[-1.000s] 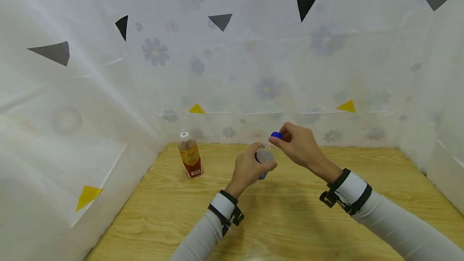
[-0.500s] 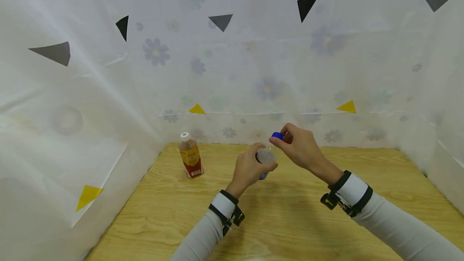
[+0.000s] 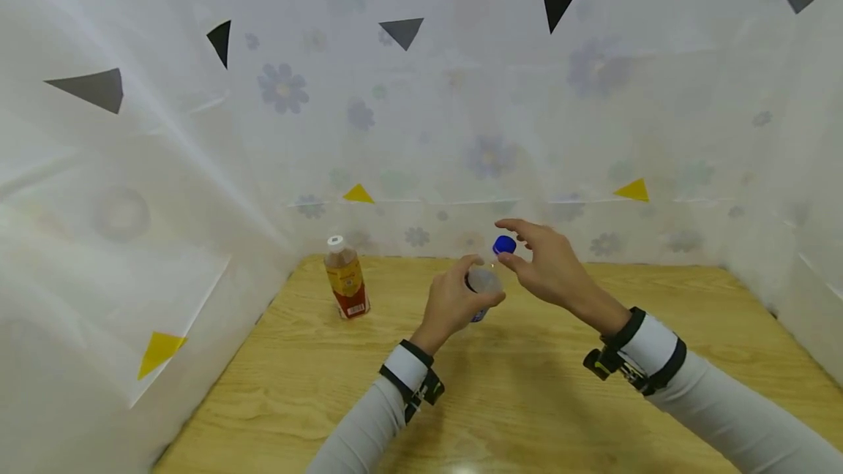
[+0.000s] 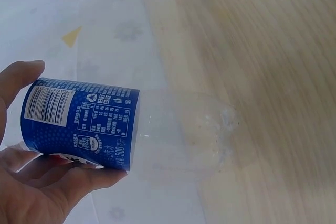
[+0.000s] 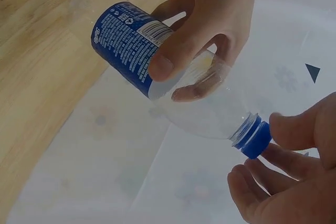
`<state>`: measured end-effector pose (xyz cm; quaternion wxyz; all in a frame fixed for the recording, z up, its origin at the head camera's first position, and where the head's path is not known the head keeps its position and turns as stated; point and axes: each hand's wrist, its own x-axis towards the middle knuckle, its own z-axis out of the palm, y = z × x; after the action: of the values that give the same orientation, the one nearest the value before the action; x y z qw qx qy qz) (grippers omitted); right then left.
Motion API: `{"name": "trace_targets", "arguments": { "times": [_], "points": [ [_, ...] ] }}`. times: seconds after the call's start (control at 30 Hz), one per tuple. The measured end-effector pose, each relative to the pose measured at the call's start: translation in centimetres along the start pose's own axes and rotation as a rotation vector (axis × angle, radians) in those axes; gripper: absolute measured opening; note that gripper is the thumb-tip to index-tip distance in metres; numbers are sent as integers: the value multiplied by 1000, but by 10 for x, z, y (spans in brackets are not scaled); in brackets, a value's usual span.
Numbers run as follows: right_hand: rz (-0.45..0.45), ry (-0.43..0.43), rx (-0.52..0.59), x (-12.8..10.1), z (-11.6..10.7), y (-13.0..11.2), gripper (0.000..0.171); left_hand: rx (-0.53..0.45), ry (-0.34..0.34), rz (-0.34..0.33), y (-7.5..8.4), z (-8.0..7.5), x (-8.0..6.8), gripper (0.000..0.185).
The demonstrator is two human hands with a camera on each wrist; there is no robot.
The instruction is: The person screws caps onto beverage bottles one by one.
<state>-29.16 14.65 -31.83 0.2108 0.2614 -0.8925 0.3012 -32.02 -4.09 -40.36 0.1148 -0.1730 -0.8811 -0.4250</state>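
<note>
My left hand (image 3: 454, 306) grips a clear plastic bottle (image 4: 178, 135) with a blue label (image 4: 84, 121), holding it tilted above the table. In the right wrist view its thumb and fingers wrap the bottle around the label's edge. A blue screw cap (image 5: 255, 139) sits on the bottle's neck, which points toward my right hand (image 3: 549, 265). That hand's fingers are spread around the cap: the index finger is raised off it, while the thumb tip lies right at its side. Liquid does not show inside the bottle.
Farther left on the wooden table (image 3: 296, 401) stands a bottle (image 3: 345, 280) with a white cap, yellow label and reddish-brown drink. White flowered sheeting (image 3: 421, 130) with black, grey and yellow triangles encloses the table's back and sides.
My right thumb and fingers pinched the blue cap in both earlier frames; now they have spread apart, leaving the cap on the neck. The left hand keeps its grip on the bottle.
</note>
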Motion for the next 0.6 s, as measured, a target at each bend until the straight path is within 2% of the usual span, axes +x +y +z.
{"name": "trace_targets", "arguments": {
  "times": [0.23, 0.6],
  "points": [
    [-20, -39, 3, 1, 4, -4, 47, 15, -1, 11, 0, -2, -2, 63],
    [-13, -3, 46, -1, 7, -2, 41, 9, 4, 29, 1, -2, -3, 62]
  ]
}}
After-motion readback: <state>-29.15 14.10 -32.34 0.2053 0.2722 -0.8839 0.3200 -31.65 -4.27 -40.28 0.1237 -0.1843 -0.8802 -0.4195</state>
